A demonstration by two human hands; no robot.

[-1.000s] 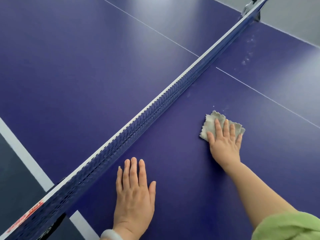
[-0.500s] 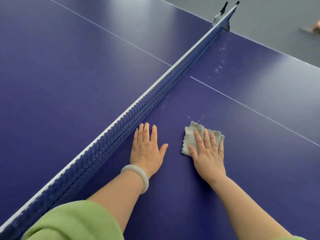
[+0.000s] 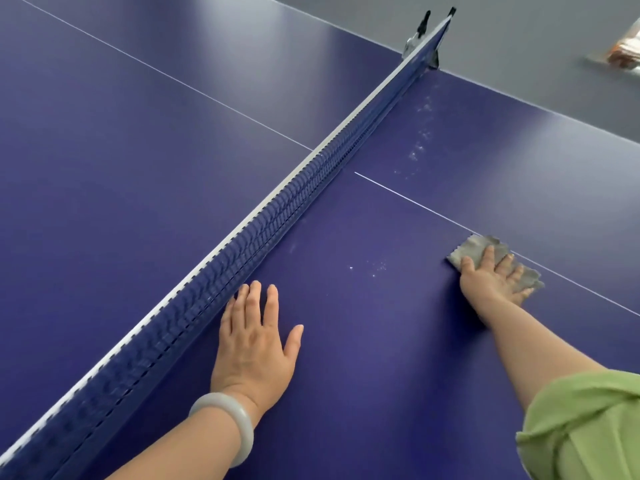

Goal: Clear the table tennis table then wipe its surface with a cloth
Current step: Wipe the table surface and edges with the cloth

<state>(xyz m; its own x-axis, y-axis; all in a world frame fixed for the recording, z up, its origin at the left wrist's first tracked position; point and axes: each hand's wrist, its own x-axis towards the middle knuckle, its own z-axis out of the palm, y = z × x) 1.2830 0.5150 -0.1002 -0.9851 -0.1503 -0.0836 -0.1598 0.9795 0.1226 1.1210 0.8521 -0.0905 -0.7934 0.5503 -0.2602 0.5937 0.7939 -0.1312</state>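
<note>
The blue table tennis table (image 3: 381,341) fills the view, split by its net (image 3: 277,216) running from lower left to upper right. My right hand (image 3: 491,282) presses flat on a small grey cloth (image 3: 481,249) lying across the white centre line, right of the net. My left hand (image 3: 256,341) rests flat on the table with fingers spread, right beside the net's base, holding nothing. White dust specks (image 3: 375,266) lie between the two hands, and a longer trail of white dust marks (image 3: 420,140) runs along the net further away.
The net clamp (image 3: 420,39) stands at the far table edge. Beyond that edge is grey floor with a blurred orange and clear object (image 3: 623,50) at the upper right. A pale bangle (image 3: 228,424) circles my left wrist.
My right hand has slid the cloth to the right, away from the net and onto the centre line. My left hand stays flat by the net. The view has shifted towards the far edge.
</note>
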